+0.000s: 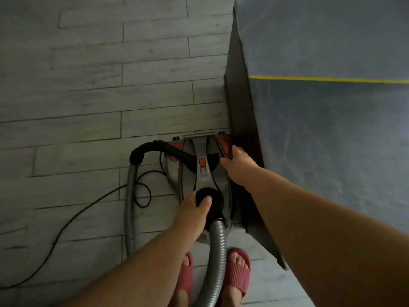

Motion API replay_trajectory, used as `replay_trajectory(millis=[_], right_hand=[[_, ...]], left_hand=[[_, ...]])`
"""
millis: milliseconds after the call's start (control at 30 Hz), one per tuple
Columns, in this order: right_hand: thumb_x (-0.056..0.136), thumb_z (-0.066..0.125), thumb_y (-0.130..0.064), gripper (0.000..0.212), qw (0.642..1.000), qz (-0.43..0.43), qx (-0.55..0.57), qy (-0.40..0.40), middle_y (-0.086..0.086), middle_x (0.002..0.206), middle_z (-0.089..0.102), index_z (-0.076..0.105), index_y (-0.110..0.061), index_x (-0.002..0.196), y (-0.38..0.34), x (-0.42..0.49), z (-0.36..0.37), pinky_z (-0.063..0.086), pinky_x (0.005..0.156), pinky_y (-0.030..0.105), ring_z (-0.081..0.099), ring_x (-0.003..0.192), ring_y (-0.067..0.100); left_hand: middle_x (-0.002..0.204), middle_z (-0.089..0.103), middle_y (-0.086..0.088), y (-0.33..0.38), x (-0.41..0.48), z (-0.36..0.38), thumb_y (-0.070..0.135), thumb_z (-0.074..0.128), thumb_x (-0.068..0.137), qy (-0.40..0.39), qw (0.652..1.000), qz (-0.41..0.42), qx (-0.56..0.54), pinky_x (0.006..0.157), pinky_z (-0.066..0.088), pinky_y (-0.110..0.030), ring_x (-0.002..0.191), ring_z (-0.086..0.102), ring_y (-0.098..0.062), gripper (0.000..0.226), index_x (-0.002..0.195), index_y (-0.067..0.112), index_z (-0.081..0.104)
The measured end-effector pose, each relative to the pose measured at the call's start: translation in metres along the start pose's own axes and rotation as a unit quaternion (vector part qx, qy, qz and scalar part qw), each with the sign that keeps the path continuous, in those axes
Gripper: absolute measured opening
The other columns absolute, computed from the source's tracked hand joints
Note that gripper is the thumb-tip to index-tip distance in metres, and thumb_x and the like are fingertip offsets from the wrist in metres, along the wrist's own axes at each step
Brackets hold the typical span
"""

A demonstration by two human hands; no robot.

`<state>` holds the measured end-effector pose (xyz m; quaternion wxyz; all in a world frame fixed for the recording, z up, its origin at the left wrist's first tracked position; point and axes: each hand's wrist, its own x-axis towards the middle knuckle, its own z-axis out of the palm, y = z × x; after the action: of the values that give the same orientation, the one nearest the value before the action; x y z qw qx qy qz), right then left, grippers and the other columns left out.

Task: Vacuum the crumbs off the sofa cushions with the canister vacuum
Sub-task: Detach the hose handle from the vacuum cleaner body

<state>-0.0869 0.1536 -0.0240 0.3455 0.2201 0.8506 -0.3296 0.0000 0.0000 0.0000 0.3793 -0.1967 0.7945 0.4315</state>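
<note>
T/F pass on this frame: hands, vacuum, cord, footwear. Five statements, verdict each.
1. The canister vacuum stands on the floor beside the sofa. True.
2. The left hand grips the black hose connector. True.
3. The right hand rests on the sofa. False: it touches the vacuum's top by a red button.
4. The power cord lies on the sofa. False: it lies on the floor, left of the vacuum.
5. The person is barefoot. False: red slippers are on.
</note>
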Motion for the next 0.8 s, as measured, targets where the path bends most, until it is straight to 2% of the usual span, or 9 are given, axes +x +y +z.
replay_trajectory(millis=[67, 100, 200, 267, 367, 467, 600, 667, 800], right_hand=[[0.101, 0.042, -0.034, 0.069, 1.0, 0.004, -0.016, -0.006, 0.005, 0.162, 0.0, 0.002, -0.015, 0.154, -0.001, 0.019, 0.011, 0.021, 0.114, 0.036, 0.01, 0.147, 0.024], [0.101, 0.043, -0.035, 0.07, 1.0, 0.01, -0.025, -0.009, 0.005, 0.162, -0.001, 0.001, -0.015, 0.154, -0.003, 0.029, 0.016, 0.02, 0.115, 0.037, 0.01, 0.147, 0.024], [0.101, 0.043, -0.036, 0.071, 0.999, 0.018, -0.048, -0.009, 0.005, 0.161, 0.003, 0.001, -0.013, 0.153, -0.007, 0.064, 0.031, 0.022, 0.116, 0.037, 0.012, 0.146, 0.025], [0.1, 0.044, -0.035, 0.07, 0.997, 0.021, -0.073, 0.006, 0.005, 0.16, 0.004, 0.003, -0.014, 0.153, -0.007, 0.083, 0.038, 0.023, 0.115, 0.04, 0.013, 0.145, 0.025], [0.101, 0.042, -0.036, 0.071, 0.995, 0.041, -0.094, 0.007, 0.004, 0.162, -0.003, 0.001, -0.014, 0.154, -0.003, 0.106, 0.047, 0.019, 0.117, 0.044, 0.004, 0.147, 0.025], [0.101, 0.04, -0.036, 0.071, 0.995, 0.044, -0.092, -0.001, 0.006, 0.162, -0.006, -0.001, -0.013, 0.154, 0.002, 0.117, 0.052, 0.015, 0.118, 0.045, 0.001, 0.147, 0.026], [0.103, 0.036, -0.036, 0.068, 0.993, 0.039, -0.109, -0.014, 0.009, 0.161, -0.007, -0.001, -0.009, 0.153, 0.004, 0.121, 0.052, 0.013, 0.118, 0.044, 0.0, 0.147, 0.027], [0.103, 0.037, -0.034, 0.068, 0.993, 0.03, -0.114, -0.014, 0.009, 0.161, -0.006, -0.001, -0.009, 0.153, 0.001, 0.121, 0.051, 0.013, 0.118, 0.044, 0.0, 0.147, 0.028], [0.104, 0.036, -0.031, 0.066, 0.991, 0.012, -0.132, -0.023, 0.01, 0.161, -0.005, -0.002, -0.009, 0.153, -0.004, 0.123, 0.047, 0.014, 0.118, 0.044, 0.0, 0.147, 0.028]], left_hand=[[0.146, 0.043, -0.006, -0.008, 0.015, 0.003, 0.044, 0.042, 0.099, -0.003, 1.0, -0.019, 0.009, 0.094, 0.037, -0.027, 0.125, 0.046, -0.021, 0.052, 0.145, 0.019, 0.037], [0.147, 0.042, -0.006, -0.012, 0.022, 0.003, 0.045, 0.042, 0.099, -0.003, 1.0, -0.028, 0.013, 0.095, 0.035, -0.027, 0.129, 0.044, -0.023, 0.054, 0.146, 0.019, 0.035], [0.136, 0.05, -0.004, -0.016, 0.048, 0.003, 0.043, 0.043, 0.099, -0.006, 1.0, -0.017, 0.014, 0.085, 0.031, -0.023, 0.108, 0.047, -0.013, 0.048, 0.141, 0.019, 0.043], [0.12, 0.055, 0.004, -0.019, 0.065, 0.004, 0.041, 0.046, 0.098, -0.001, 1.0, -0.003, 0.004, 0.085, 0.038, -0.025, 0.1, 0.048, -0.009, 0.04, 0.132, 0.022, 0.05], [0.117, 0.06, 0.006, -0.025, 0.085, 0.008, 0.038, 0.05, 0.096, -0.001, 1.0, 0.001, -0.012, 0.097, 0.047, -0.035, 0.107, 0.057, -0.014, 0.033, 0.126, 0.024, 0.055], [0.12, 0.061, 0.0, -0.027, 0.092, 0.014, 0.037, 0.052, 0.095, 0.018, 1.0, 0.001, -0.024, 0.1, 0.047, -0.043, 0.113, 0.057, -0.02, 0.034, 0.125, 0.021, 0.056], [0.152, 0.033, -0.006, -0.03, 0.083, 0.017, 0.042, 0.051, 0.095, 0.068, 0.996, -0.055, -0.005, 0.115, 0.029, -0.041, 0.139, 0.032, -0.025, 0.062, 0.148, 0.015, 0.033], [0.154, 0.027, -0.007, -0.027, 0.076, 0.021, 0.045, 0.053, 0.093, 0.074, 0.993, -0.089, -0.006, 0.115, 0.029, -0.042, 0.14, 0.029, -0.026, 0.068, 0.149, 0.015, 0.03], [0.146, 0.032, -0.01, -0.021, 0.068, 0.031, 0.051, 0.058, 0.086, 0.046, 0.983, -0.179, -0.001, 0.11, 0.034, -0.04, 0.133, 0.033, -0.031, 0.071, 0.146, 0.019, 0.036]])
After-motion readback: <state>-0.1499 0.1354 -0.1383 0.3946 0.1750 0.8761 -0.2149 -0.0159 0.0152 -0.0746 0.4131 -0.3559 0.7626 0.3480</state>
